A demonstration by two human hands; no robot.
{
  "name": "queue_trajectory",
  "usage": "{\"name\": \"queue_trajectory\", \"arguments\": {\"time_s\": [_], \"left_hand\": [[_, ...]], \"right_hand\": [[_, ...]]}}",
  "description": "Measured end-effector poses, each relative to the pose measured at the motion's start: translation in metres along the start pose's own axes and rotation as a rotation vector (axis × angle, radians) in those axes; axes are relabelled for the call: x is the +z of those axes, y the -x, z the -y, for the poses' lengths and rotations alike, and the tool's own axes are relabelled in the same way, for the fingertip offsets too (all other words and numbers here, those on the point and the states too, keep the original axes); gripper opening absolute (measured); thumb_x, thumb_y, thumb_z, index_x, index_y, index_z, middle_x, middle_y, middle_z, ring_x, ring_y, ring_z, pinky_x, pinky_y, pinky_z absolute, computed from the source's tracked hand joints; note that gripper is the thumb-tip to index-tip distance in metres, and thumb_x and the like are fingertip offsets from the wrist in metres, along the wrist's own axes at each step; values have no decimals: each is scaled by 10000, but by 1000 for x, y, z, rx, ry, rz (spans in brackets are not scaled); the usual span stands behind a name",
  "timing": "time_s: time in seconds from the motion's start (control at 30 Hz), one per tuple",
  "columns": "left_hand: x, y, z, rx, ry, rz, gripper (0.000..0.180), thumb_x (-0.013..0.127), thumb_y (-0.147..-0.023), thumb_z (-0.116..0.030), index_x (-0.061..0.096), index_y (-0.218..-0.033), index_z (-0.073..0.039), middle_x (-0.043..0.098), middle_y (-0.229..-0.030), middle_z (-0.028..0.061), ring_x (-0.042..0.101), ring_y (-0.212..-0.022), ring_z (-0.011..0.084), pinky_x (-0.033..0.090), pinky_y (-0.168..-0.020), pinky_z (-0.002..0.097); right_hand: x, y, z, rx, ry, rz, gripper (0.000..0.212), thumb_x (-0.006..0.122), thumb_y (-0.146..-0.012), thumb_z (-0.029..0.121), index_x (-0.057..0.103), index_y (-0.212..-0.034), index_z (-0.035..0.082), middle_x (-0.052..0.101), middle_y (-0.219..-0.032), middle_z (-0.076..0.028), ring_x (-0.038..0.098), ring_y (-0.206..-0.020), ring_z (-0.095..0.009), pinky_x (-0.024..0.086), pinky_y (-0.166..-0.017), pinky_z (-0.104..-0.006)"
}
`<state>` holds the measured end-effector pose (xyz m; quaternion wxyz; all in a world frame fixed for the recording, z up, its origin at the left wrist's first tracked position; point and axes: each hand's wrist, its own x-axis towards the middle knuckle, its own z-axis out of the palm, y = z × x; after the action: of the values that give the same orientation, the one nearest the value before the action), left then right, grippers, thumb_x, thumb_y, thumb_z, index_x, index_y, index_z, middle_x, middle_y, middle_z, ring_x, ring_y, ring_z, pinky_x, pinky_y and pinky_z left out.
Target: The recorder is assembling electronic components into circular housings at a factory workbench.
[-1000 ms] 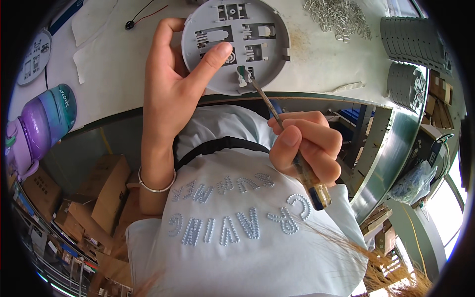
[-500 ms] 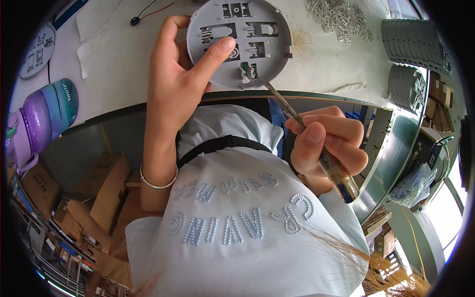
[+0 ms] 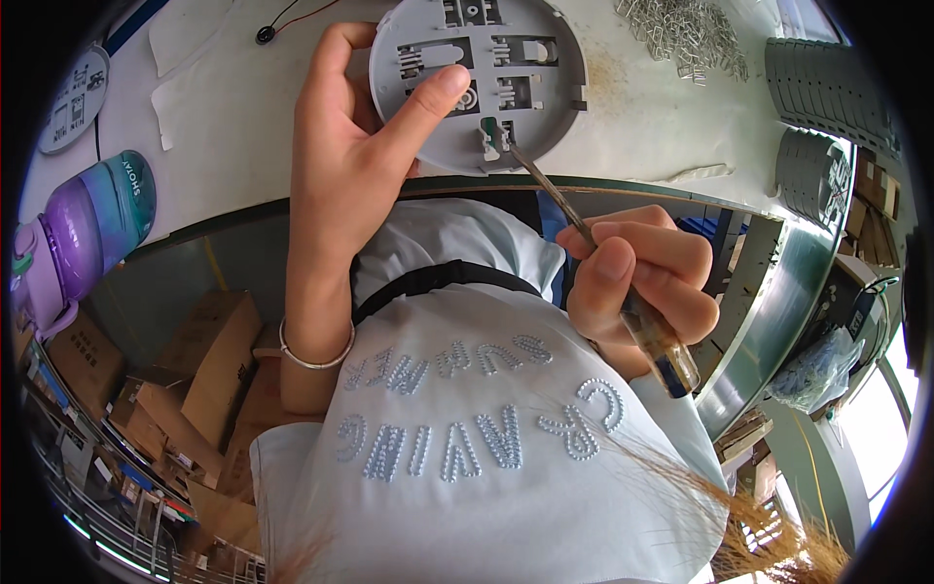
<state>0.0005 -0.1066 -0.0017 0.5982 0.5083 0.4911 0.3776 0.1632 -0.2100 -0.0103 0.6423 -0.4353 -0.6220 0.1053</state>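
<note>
My left hand (image 3: pixel 355 161) grips a round grey plastic housing (image 3: pixel 555 102) by its left side, thumb pressed on its inner face and fingers behind it. Several rectangular slots with small fittings show inside the housing. In my right hand (image 3: pixel 647 268) is a screwdriver (image 3: pixel 553 188) with a thin metal shaft and a see-through amber handle. Its tip reaches into the slot at the housing's near edge, beside a small metal clip (image 3: pixel 489 146) with a green piece behind it. Whether the tip touches the clip I cannot tell.
Loose bent metal clips (image 3: pixel 686 41) lie heaped at the far right of the table (image 3: pixel 671 127). Stacked grey housings (image 3: pixel 822 92) stand at the right edge. At left are a purple-teal bottle (image 3: pixel 89 229), another round housing (image 3: pixel 76 102) and a small black wired part (image 3: pixel 265 35). Cardboard boxes (image 3: pixel 209 355) sit below.
The screwdriver's tip has moved from the housing's near rim up and inward to the slot by the metal clip. The housing sits slightly further right in the picture, still in my left hand.
</note>
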Motion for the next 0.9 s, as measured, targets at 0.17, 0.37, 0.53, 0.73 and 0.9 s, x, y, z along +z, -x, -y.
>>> {"name": "queue_trajectory", "arguments": {"time_s": [0.17, 0.37, 0.53, 0.73, 0.9], "left_hand": [[1, 0, 1, 14, 20, -10, 373, 772, -864, -208, 526, -1054, -2, 696, -797, 67, 578, -567, 39, 389, -417, 179], [0, 0, 2, 19, 0, -11, 372, 772, -864, -206, 523, -1053, -3, 695, -793, 71, 583, -572, 41, 394, -416, 181], [4, 1, 5, 24, -12, -31, 343, 737, -890, -229, 524, -1072, -31, 628, -811, 10, 481, -508, 1, 299, -363, 172], [4, 1, 5, 55, 4, -31, 342, 745, -884, -248, 535, -1064, -46, 632, -821, -5, 488, -532, -9, 296, -377, 161], [6, -1, 7, 77, 56, -26, 333, 746, -884, -250, 539, -1058, -56, 631, -824, -18, 494, -558, -19, 295, -389, 153]], "right_hand": [[1, 2, 3, 4, 19, 3, 337, 706, -774, -118, 419, -894, 10, 595, -840, -138, 613, -580, -195, 523, -464, -279], [1, 4, 4, -16, 40, 2, 334, 700, -775, -121, 417, -893, 12, 602, -844, -137, 617, -587, -204, 516, -462, -277], [2, 5, 3, -22, 45, -3, 333, 702, -779, -114, 415, -894, 13, 604, -844, -137, 613, -581, -202, 510, -455, -275], [7, 5, 0, -73, 33, -53, 332, 698, -782, -111, 402, -864, 16, 599, -843, -140, 609, -574, -203, 501, -441, -276], [10, 5, -2, -98, 27, -69, 334, 697, -784, -108, 395, -858, 14, 593, -847, -144, 604, -567, -204, 502, -436, -279]]}}
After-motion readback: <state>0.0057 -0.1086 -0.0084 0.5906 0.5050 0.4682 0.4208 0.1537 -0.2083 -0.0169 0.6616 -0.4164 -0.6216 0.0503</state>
